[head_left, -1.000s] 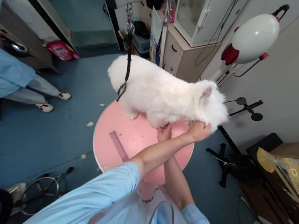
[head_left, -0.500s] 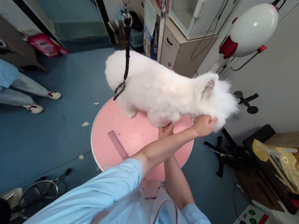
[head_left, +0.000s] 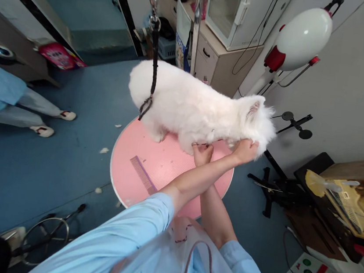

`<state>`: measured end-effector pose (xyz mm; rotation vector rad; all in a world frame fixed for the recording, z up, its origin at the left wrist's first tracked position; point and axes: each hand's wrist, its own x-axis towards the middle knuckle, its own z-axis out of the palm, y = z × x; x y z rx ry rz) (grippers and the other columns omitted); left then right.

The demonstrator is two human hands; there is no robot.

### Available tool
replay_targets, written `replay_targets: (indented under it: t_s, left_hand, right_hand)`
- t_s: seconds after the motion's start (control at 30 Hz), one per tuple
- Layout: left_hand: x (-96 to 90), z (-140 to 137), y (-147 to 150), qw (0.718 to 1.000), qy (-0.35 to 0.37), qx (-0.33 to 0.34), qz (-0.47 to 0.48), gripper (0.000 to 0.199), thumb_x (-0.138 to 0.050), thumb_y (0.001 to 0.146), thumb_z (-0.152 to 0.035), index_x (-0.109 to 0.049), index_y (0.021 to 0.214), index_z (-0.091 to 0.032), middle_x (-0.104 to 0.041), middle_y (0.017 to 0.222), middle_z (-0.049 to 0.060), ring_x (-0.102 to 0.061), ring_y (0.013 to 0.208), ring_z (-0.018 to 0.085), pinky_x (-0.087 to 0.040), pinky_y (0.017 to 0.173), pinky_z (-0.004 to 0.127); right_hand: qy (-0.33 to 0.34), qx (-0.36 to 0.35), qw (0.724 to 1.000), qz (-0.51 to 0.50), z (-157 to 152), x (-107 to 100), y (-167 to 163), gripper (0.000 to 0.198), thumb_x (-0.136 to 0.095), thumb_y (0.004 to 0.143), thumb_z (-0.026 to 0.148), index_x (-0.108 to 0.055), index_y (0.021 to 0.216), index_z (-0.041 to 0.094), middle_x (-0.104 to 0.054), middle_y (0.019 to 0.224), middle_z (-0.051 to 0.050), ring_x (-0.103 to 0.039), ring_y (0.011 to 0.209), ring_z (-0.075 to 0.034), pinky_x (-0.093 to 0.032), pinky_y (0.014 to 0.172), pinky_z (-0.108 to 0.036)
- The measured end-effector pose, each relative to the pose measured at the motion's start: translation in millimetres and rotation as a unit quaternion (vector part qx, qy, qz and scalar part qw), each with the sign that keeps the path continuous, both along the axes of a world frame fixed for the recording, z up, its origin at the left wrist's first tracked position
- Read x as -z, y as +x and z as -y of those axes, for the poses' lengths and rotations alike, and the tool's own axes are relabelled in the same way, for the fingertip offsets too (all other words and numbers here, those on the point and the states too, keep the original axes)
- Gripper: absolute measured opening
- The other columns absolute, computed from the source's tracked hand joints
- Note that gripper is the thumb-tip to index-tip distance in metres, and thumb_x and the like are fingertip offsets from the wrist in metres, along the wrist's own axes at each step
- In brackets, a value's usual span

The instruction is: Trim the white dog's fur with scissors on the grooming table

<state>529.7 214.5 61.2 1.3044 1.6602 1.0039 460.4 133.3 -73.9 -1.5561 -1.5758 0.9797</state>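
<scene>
A white fluffy dog (head_left: 186, 101) stands on a round pink grooming table (head_left: 171, 166), its head to the right. My left arm crosses over the right one. My left hand (head_left: 245, 152) is closed on the fur at the dog's muzzle or chin. Lower down, by the chest and front leg, my right hand (head_left: 202, 155) holds scissors (head_left: 195, 144), whose blades are mostly hidden against the fur. A purple-backed comb (head_left: 143, 175) lies on the table at the left. From above hangs a black loop strap (head_left: 154, 62) alongside the dog's rear.
Another person's legs (head_left: 35, 109) are at the left. A metal post (head_left: 196, 27) rises behind the dog. At the right are a white and red dryer (head_left: 305, 38) on a stand and a cluttered shelf (head_left: 343, 196). A wheeled stool base (head_left: 46, 239) is at lower left.
The dog's head has drawn slightly left, with my left hand still at it. My right hand has turned, bringing the scissors more level against the chest fur.
</scene>
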Motion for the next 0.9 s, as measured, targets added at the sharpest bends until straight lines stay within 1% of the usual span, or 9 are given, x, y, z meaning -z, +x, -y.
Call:
replay_targets:
  t_s: [0.13, 0.3, 0.4, 0.5, 0.63, 0.7, 0.8, 0.83, 0.9]
  left_hand:
    - [0.2, -2.0, 1.2, 1.0, 0.006, -0.006, 0.028, 0.045, -0.044, 0.102, -0.04, -0.054, 0.064, -0.018, -0.063, 0.07, 0.005, -0.061, 0.075, 0.018, -0.043, 0.074, 0.029]
    - [-1.8, -3.5, 4.6, 0.998, 0.034, -0.017, 0.046, 0.049, -0.046, 0.101, -0.038, -0.038, 0.056, -0.022, -0.049, 0.059, 0.002, -0.052, 0.067, 0.016, -0.041, 0.071, 0.029]
    - [-2.6, -4.3, 4.9, 0.998, 0.042, -0.011, 0.052, 0.049, -0.046, 0.101, -0.036, -0.035, 0.056, -0.022, -0.044, 0.058, 0.0, -0.05, 0.066, 0.016, -0.039, 0.07, 0.03]
    - [-2.0, -5.1, 4.7, 0.998, 0.041, -0.007, 0.046, 0.048, -0.045, 0.101, -0.037, -0.037, 0.057, -0.022, -0.047, 0.06, 0.001, -0.052, 0.067, 0.015, -0.039, 0.071, 0.029]
    - [-2.1, -5.7, 5.9, 0.998, 0.04, -0.005, 0.037, 0.048, -0.045, 0.101, -0.037, -0.037, 0.056, -0.021, -0.049, 0.06, 0.001, -0.052, 0.068, 0.015, -0.039, 0.069, 0.029]
    - [-3.2, -5.4, 6.5, 0.999, 0.04, 0.001, 0.037, 0.048, -0.045, 0.101, -0.037, -0.038, 0.056, -0.021, -0.05, 0.06, 0.001, -0.053, 0.068, 0.015, -0.039, 0.069, 0.029]
    - [-5.2, -4.6, 7.0, 0.999, 0.038, 0.009, 0.036, 0.048, -0.045, 0.101, -0.036, -0.042, 0.056, -0.02, -0.055, 0.062, 0.003, -0.056, 0.07, 0.016, -0.04, 0.071, 0.029]
    - [-5.7, -4.4, 7.0, 0.999, 0.036, 0.009, 0.035, 0.048, -0.045, 0.101, -0.036, -0.042, 0.056, -0.02, -0.056, 0.063, 0.003, -0.056, 0.071, 0.016, -0.041, 0.071, 0.029]
    - [-6.1, -4.3, 6.8, 0.999, 0.035, 0.008, 0.037, 0.049, -0.045, 0.102, -0.037, -0.043, 0.056, -0.02, -0.055, 0.063, 0.003, -0.056, 0.07, 0.016, -0.041, 0.071, 0.029]
  right_hand:
    - [-0.012, 0.015, 1.0, -0.001, 8.3, -4.0, -1.5, 0.022, -0.059, 0.075, 0.021, -0.049, 0.095, 0.023, -0.064, 0.088, -0.005, -0.061, 0.09, -0.022, -0.048, 0.076, -0.033]
    - [-0.047, 0.043, 0.998, -0.002, 6.8, -15.7, -7.8, 0.037, -0.072, 0.069, 0.033, -0.046, 0.095, 0.024, -0.063, 0.091, -0.005, -0.061, 0.089, -0.023, -0.048, 0.077, -0.033]
    - [-0.068, 0.05, 0.996, -0.014, 0.4, -20.0, -10.0, 0.03, -0.066, 0.073, 0.03, -0.044, 0.092, 0.025, -0.061, 0.086, -0.001, -0.06, 0.085, -0.022, -0.048, 0.076, -0.032]
    - [-0.082, 0.047, 0.995, -0.031, -0.8, -18.5, -9.4, 0.027, -0.062, 0.073, 0.025, -0.043, 0.092, 0.026, -0.061, 0.084, 0.0, -0.06, 0.081, -0.02, -0.047, 0.074, -0.031]
    - [-0.043, 0.031, 0.998, -0.022, -4.7, -16.2, -7.1, 0.037, -0.07, 0.069, 0.029, -0.046, 0.096, 0.024, -0.063, 0.094, -0.004, -0.061, 0.088, -0.022, -0.047, 0.076, -0.032]
    - [-0.021, 0.016, 1.0, -0.013, -5.9, -15.8, -6.0, 0.034, -0.067, 0.074, 0.029, -0.047, 0.1, 0.023, -0.064, 0.095, -0.005, -0.061, 0.089, -0.021, -0.047, 0.076, -0.031]
    - [-0.01, 0.003, 1.0, 0.028, -1.4, -14.6, -2.7, 0.024, -0.059, 0.082, 0.027, -0.048, 0.102, 0.022, -0.066, 0.094, -0.006, -0.06, 0.09, -0.021, -0.046, 0.075, -0.032]
    - [-0.009, 0.005, 0.999, 0.041, 0.3, -14.5, -0.4, 0.024, -0.059, 0.082, 0.028, -0.048, 0.102, 0.022, -0.065, 0.094, -0.007, -0.06, 0.091, -0.022, -0.046, 0.075, -0.033]
    - [-0.008, 0.014, 0.998, 0.061, -0.5, -15.3, 6.9, 0.03, -0.065, 0.079, 0.031, -0.048, 0.101, 0.022, -0.065, 0.097, -0.009, -0.059, 0.096, -0.026, -0.046, 0.079, -0.036]
